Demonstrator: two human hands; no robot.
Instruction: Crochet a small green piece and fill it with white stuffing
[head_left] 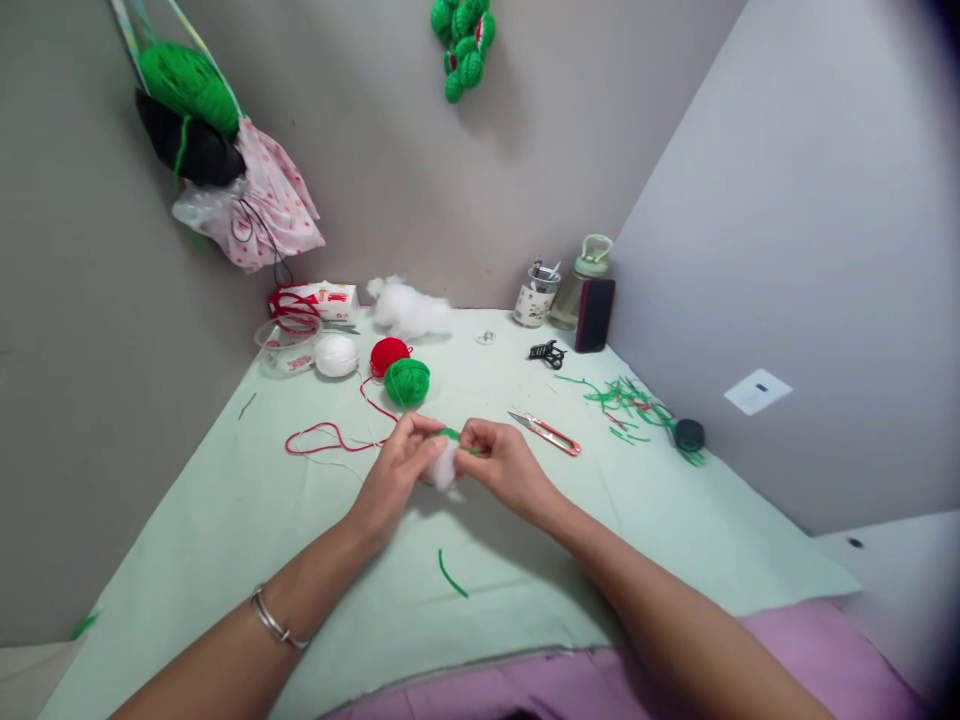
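Note:
My left hand (401, 465) and my right hand (501, 462) meet over the middle of the pale green table cover (225, 540). Both are closed on a small green crocheted piece (452, 436) with a tuft of white stuffing (444, 468) bulging out between the fingers. A red yarn strand (322, 436) trails left from the hands toward a red yarn ball (388, 354). A green yarn ball (407, 381) lies just beyond my hands. Red-handled thread snips (546, 432) rest to the right of my right hand.
A white yarn ball (336, 354), a clear plastic cup (289, 345), a box (319, 300) and loose white stuffing (409, 308) sit at the back. A pen cup (535, 297), bottle (581, 285), phone (595, 315), green yarn scraps (626, 400) and a dark spool (688, 434) lie right.

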